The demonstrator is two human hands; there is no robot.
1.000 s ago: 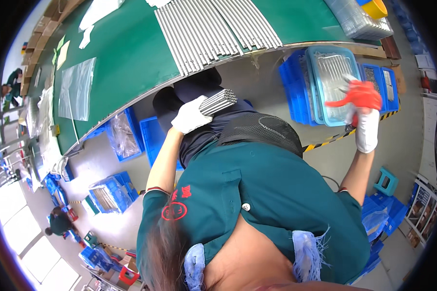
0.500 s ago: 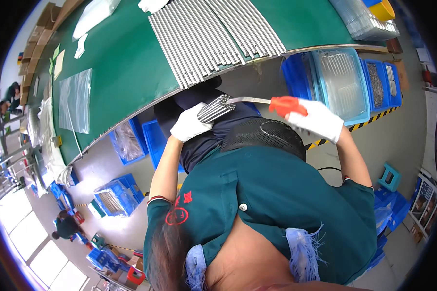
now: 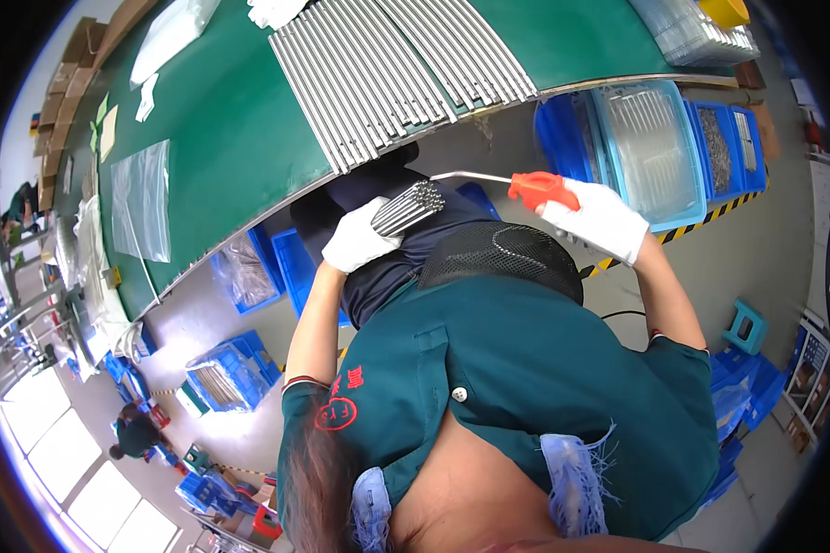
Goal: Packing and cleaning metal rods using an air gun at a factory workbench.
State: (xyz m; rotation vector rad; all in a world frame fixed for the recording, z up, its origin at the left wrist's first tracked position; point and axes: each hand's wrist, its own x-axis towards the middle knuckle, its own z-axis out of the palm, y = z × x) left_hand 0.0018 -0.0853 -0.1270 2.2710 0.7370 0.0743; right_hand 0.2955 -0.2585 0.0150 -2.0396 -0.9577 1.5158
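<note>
My left hand (image 3: 358, 241), in a white glove, is closed around a bundle of thin metal rods (image 3: 406, 208) above my lap. The rod ends face up and to the right. My right hand (image 3: 604, 221), gloved too, grips a red air blow gun (image 3: 542, 190) with a slim metal nozzle, bent at the end. The nozzle tip sits just above the rod ends, seemingly apart from them. On the green table (image 3: 221, 120) in front of me, long metal rods (image 3: 355, 83) lie side by side in two groups.
A clear plastic bag (image 3: 143, 203) lies on the table's left part. Stacked clear trays (image 3: 696, 37) stand at its right end. Blue bins (image 3: 715, 147) and a light-blue tub (image 3: 655, 152) are right of my legs. At far left, another person (image 3: 138, 433) is bending.
The blow gun's nozzle has shifted up and slightly left, from the rod ends to just above them. My left hand keeps its hold on the bundle. The view has tilted slightly.
</note>
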